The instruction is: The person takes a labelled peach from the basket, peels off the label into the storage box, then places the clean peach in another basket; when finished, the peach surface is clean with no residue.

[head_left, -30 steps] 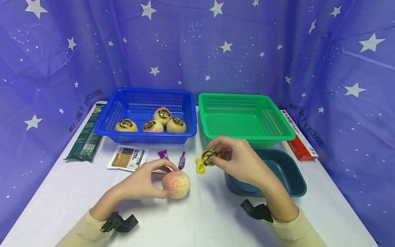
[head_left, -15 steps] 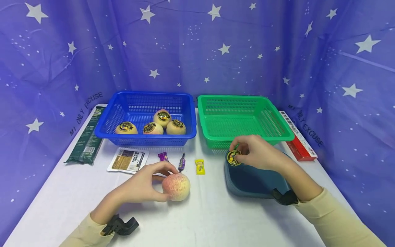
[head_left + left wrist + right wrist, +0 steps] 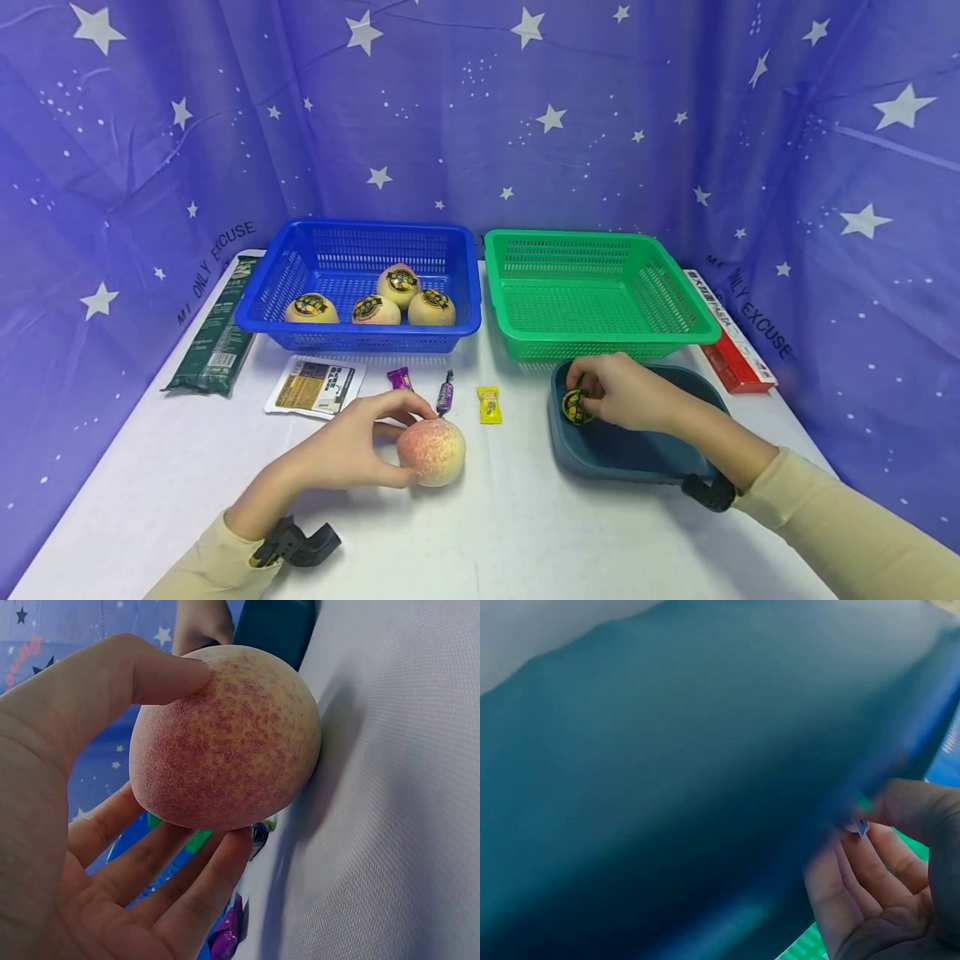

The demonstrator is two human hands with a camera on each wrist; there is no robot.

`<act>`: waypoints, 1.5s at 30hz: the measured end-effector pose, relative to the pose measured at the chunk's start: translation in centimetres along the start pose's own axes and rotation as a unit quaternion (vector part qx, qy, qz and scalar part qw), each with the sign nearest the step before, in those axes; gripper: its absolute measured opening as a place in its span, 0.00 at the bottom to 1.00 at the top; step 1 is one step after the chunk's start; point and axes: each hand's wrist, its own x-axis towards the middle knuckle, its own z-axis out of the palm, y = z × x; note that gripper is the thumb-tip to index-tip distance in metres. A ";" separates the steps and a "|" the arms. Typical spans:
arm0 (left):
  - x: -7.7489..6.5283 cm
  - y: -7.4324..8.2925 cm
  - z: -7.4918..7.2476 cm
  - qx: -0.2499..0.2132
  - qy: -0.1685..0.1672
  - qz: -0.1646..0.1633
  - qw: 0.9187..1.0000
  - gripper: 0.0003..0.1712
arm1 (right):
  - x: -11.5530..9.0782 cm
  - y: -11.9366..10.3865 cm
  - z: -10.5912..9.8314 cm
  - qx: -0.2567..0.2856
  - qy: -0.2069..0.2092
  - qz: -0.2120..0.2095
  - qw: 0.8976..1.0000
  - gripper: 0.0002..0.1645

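Note:
My left hand [image 3: 351,446] holds a peach [image 3: 432,452] on the white table between thumb and fingers. Reddish-yellow skin fills the side of the peach [image 3: 225,739] facing the left wrist camera, with the thumb lying across its upper part. My right hand [image 3: 630,393] pinches a round black-and-yellow sticker [image 3: 575,407] just inside the left wall of a dark teal basin [image 3: 592,467]. In the right wrist view, only a small pale bit of the sticker [image 3: 859,826] shows between thumb and fingers. Several peaches [image 3: 401,285] bearing similar stickers sit in the blue basket [image 3: 360,337].
Behind the basin stands a green basket [image 3: 600,337]. Purple candies [image 3: 446,394] and a yellow candy [image 3: 490,405] lie mid-table. A flat pouch [image 3: 317,387] and a green packet [image 3: 216,337] are at left; a red-and-white pasta box [image 3: 731,346] is at right.
My right hand has carried the sticker rightward from above the yellow candy, then down into the teal basin. The left hand and its peach have stayed in place.

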 end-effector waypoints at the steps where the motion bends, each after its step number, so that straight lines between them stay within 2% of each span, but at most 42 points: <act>1: 0.0 0.0 0.0 0.002 -0.001 0.002 1.000 0.41 | 0.0 -0.1 0.1 -0.009 0.001 0.001 1.000 0.13; 8: 0.0 0.0 0.0 -0.004 -0.003 0.004 1.000 0.41 | -0.2 -0.4 -0.2 -0.047 0.015 0.024 0.998 0.14; 15: 0.1 -0.1 0.2 0.002 -0.007 0.015 1.000 0.41 | -1.0 -0.2 -0.9 -0.056 0.016 0.057 0.997 0.15; 24: 0.2 0.0 0.6 0.007 -0.010 0.017 1.000 0.43 | -2.5 -0.9 -2.9 -0.038 -0.003 0.023 0.999 0.14; 27: 0.2 0.2 0.8 0.012 -0.011 0.026 1.000 0.43 | -3.2 -1.2 -4.0 -0.024 0.005 0.019 1.000 0.14; 29: 0.3 0.4 0.9 0.023 -0.011 0.032 0.999 0.44 | -3.7 -1.2 -4.7 -0.016 0.022 0.014 1.000 0.14; 32: 0.4 0.7 1.1 0.046 -0.007 0.043 0.998 0.43 | -4.1 -0.6 -5.8 -0.015 0.071 0.002 0.997 0.14; 36: 0.5 1.1 1.3 0.066 -0.003 0.043 0.997 0.43 | -4.6 0.9 -6.9 -0.014 0.150 -0.004 0.989 0.13; 39: 0.7 1.5 1.3 0.071 0.004 0.042 0.997 0.43 | -4.8 2.7 -7.7 -0.003 0.195 -0.001 0.981 0.15; 42: 1.3 2.2 1.1 0.069 0.018 0.047 0.996 0.43 | -4.8 4.9 -8.5 0.007 0.221 0.017 0.975 0.20; 45: 2.5 3.3 0.7 0.057 0.032 0.055 0.996 0.42 | -4.7 7.1 -9.3 0.023 0.221 0.054 0.974 0.28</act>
